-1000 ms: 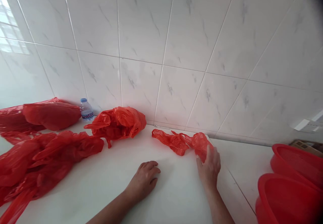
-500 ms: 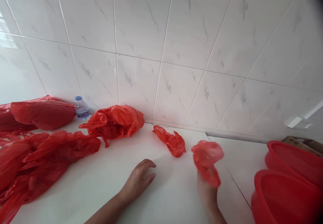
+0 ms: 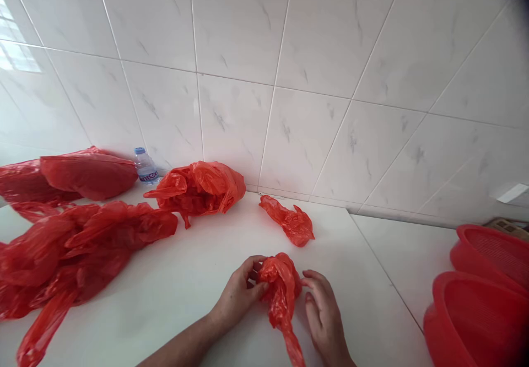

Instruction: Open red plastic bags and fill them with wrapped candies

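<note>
A crumpled red plastic bag (image 3: 282, 290) lies on the white tabletop between my two hands, its twisted end trailing toward me. My left hand (image 3: 239, 292) grips its left side with thumb and fingers. On the other side my right hand (image 3: 324, 312) is open, its index fingertip at the bag's right edge; whether it touches, I cannot tell. Just beyond lies a smaller crumpled red bag (image 3: 289, 221). Whatever the bag between my hands may contain is hidden.
A bulging red bag (image 3: 202, 188) stands by the tiled wall, near a water bottle (image 3: 146, 167). Heaped red bags (image 3: 95, 246) cover the left side, with filled red bags (image 3: 88, 174) behind. Two red plastic baskets (image 3: 438, 306) stand at the right.
My right hand has brought the red bag from the right down to the middle and loosened its fingers. My left hand has moved slightly right and taken hold of the bag.
</note>
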The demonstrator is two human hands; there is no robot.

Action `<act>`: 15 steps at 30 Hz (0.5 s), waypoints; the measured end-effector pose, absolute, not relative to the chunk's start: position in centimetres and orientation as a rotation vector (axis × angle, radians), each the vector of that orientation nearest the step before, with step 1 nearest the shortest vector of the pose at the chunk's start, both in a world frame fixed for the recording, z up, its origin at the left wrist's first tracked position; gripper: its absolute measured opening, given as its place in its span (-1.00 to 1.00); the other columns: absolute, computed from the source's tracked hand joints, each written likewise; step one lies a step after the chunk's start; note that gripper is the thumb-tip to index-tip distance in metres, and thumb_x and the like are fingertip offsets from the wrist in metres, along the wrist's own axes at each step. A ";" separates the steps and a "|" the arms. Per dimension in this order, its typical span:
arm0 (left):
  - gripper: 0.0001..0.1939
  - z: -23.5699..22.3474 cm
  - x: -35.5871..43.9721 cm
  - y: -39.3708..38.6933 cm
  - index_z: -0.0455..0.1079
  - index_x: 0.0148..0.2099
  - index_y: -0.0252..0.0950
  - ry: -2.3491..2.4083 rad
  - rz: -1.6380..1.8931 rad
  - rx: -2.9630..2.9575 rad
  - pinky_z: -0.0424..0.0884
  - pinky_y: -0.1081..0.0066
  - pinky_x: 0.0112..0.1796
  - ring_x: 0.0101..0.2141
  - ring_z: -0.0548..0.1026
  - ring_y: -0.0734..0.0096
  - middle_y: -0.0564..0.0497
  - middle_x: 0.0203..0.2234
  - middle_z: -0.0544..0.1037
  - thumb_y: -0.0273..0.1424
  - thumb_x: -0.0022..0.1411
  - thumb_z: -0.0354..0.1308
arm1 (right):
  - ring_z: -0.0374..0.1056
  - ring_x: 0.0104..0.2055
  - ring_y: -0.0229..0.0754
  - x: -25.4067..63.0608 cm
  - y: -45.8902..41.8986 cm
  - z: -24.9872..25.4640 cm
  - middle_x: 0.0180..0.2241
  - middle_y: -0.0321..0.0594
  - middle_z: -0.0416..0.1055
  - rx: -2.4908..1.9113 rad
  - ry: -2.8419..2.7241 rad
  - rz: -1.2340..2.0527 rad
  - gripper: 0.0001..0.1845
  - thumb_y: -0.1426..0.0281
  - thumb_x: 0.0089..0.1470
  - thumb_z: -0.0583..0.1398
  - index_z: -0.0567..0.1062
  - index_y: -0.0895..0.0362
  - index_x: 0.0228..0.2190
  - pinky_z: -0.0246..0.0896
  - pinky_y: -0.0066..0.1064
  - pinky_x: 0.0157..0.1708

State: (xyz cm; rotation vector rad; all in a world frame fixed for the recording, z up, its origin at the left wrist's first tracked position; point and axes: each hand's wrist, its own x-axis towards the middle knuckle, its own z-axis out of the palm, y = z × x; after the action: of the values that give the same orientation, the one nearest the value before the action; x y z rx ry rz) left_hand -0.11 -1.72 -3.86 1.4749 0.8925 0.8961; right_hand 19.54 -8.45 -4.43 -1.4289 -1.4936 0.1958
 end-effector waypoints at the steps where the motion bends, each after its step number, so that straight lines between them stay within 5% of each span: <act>1: -0.64 -3.9 -0.1 -1.6 0.32 0.01 -0.21 0.928 0.930 1.456 0.39 0.36 -0.28 -0.30 0.43 0.35 -0.05 -0.19 0.50 -0.41 0.12 0.13 | 0.36 -0.10 -0.11 19.7 -8.7 -4.4 -0.17 -0.11 0.42 -1.450 -1.462 0.237 -0.73 0.29 0.17 0.00 0.46 0.09 -0.25 0.32 -0.31 -0.13; 7: -0.53 -3.8 0.4 -2.1 0.26 0.04 -0.19 0.963 1.051 1.395 0.41 0.38 -0.31 -0.30 0.45 0.35 -0.03 -0.23 0.49 -0.50 0.04 0.11 | 0.35 -0.36 -0.19 17.0 -9.4 -2.9 -0.26 -0.25 0.41 -1.645 -1.307 0.841 -0.53 0.28 0.02 0.16 0.24 0.00 0.00 0.30 -0.41 -0.39; 11: -0.51 -3.2 0.4 -2.1 0.18 0.03 -0.18 0.892 1.084 1.157 0.35 0.46 -0.52 -0.52 0.41 0.47 0.09 -0.41 0.45 -0.51 0.00 0.07 | 0.26 -0.50 -0.25 17.0 -8.5 -3.3 -0.53 -0.35 0.36 -1.659 -1.156 1.016 -0.92 0.36 0.02 0.12 0.40 0.08 -0.40 0.17 -0.48 -0.51; 15: -0.60 -2.5 -0.7 -1.0 0.17 -0.08 -0.18 0.817 1.103 0.798 0.24 0.53 -0.58 -0.61 0.30 0.58 0.19 -0.51 0.35 -0.50 -0.02 0.07 | 0.29 -0.50 -0.26 19.6 -7.6 -3.9 -0.53 -0.35 0.37 -1.461 -0.814 1.168 -0.85 0.28 0.03 0.16 0.37 0.09 -0.47 0.19 -0.47 -0.49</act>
State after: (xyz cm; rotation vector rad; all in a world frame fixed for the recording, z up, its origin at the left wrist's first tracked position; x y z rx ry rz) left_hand -0.70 -1.02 -2.50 0.7977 0.8166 1.1034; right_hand 19.63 -7.65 -3.94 -1.4605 -0.8135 1.1681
